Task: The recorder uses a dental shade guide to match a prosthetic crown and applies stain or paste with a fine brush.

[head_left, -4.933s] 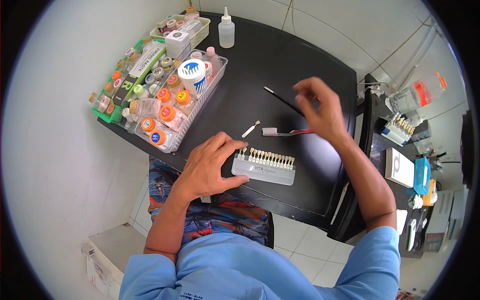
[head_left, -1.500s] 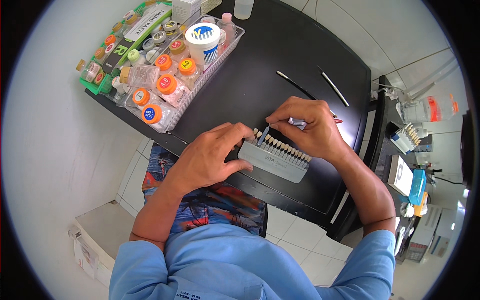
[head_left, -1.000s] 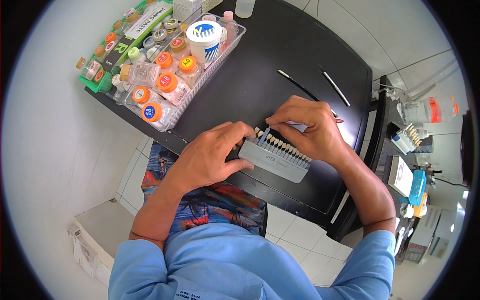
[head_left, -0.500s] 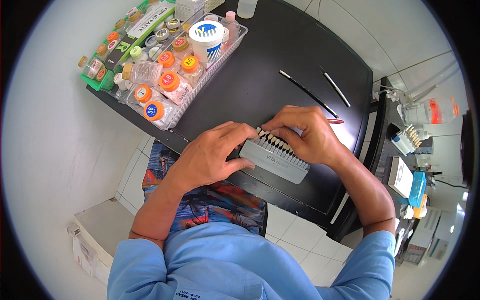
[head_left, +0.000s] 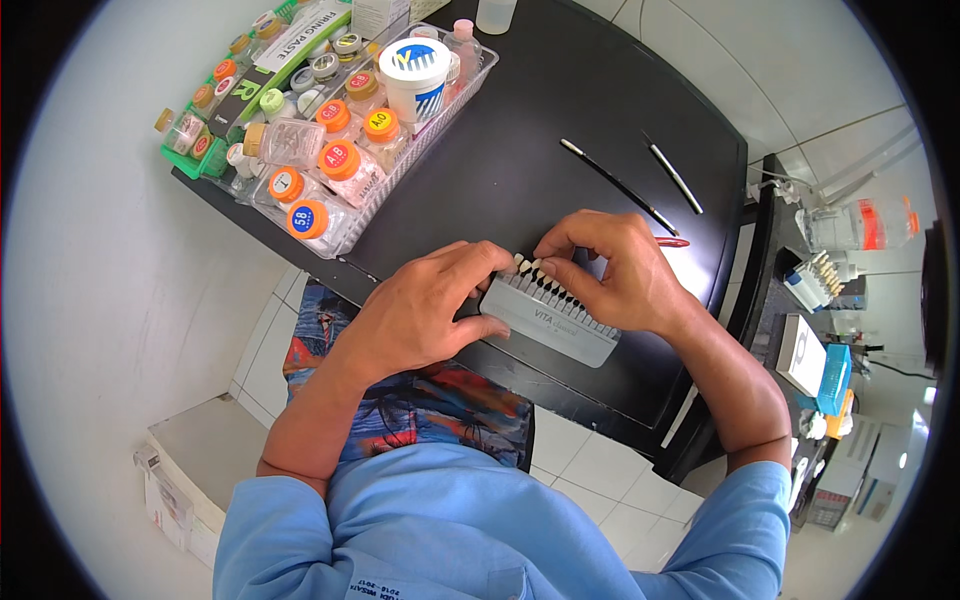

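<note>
A grey dental shade guide (head_left: 552,326) lies tilted near the front edge of the black table, with a row of tooth-shaped tabs (head_left: 524,266) along its far side. Around its left end my left hand (head_left: 420,308) is closed, thumb at the near side and fingers at the far corner. My right hand (head_left: 618,268) bends over the row from the right. Its thumb and forefinger pinch at the top of one tab left of the row's middle, and its palm hides part of the row behind it.
A clear plastic basket (head_left: 408,172) of orange-capped jars and a white tub (head_left: 416,88) stands at the far left, beside a green basket (head_left: 206,162). Two thin brushes, one black (head_left: 622,188) and one silver (head_left: 676,178), lie beyond my right hand, near a red object (head_left: 673,242).
My right thumb and forefinger have shifted slightly right along the tabs, uncovering more of the left tabs. The left hand keeps its hold on the shade guide.
</note>
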`<state>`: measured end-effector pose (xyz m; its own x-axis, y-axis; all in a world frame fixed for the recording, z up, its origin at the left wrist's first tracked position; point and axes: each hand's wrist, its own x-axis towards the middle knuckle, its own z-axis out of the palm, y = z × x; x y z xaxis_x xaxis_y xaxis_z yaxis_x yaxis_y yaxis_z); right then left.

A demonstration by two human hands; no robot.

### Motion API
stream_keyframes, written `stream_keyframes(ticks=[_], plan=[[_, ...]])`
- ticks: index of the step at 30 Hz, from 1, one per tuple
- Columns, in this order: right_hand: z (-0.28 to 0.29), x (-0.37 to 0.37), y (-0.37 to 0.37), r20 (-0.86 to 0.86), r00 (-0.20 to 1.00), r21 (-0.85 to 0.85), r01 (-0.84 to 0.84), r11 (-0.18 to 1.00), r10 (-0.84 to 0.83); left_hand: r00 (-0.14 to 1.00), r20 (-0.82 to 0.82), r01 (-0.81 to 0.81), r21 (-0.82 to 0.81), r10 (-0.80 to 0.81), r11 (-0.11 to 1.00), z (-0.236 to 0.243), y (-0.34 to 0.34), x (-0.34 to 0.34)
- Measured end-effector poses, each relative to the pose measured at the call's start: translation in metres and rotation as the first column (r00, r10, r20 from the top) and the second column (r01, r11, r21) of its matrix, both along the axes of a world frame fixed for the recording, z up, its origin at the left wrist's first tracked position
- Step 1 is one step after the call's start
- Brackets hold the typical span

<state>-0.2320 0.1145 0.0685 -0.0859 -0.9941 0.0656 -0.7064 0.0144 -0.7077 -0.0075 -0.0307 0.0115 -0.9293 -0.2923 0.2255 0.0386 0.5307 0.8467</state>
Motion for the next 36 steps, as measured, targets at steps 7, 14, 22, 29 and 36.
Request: stream_keyframes(ticks=[7,14,22,29,36], plan=[[-0.0048,0.0035,0.0013,-0.025,1.000,-0.044,-0.019,0.999,0.018,1.000,-0.015,0.012,-0.017,-0.012,1.000,-0.0004,-0.0006,-0.0001],[-0.0055,0.0038,0.0027,-0.038,0.999,-0.040,-0.018,0.999,0.016,1.000,-0.016,0.016,-0.031,-0.017,0.999,0.0001,-0.0005,-0.0002],[0.0002,0.0069,0.0023,-0.009,0.999,0.014,0.031,0.999,-0.031,1.000,0.020,0.004,-0.022,-0.004,1.000,0.0037,0.0001,-0.0001],[-0.0005,0.0069,0.0024,-0.020,0.999,-0.005,0.033,0.999,-0.033,1.000,-0.001,0.012,-0.057,-0.012,0.998,0.0012,-0.0007,0.0000],[-0.0027,0.0064,0.0025,-0.010,0.999,-0.009,0.035,0.999,-0.035,0.999,-0.026,0.021,-0.065,-0.023,0.998,0.0012,-0.0011,-0.0005]])
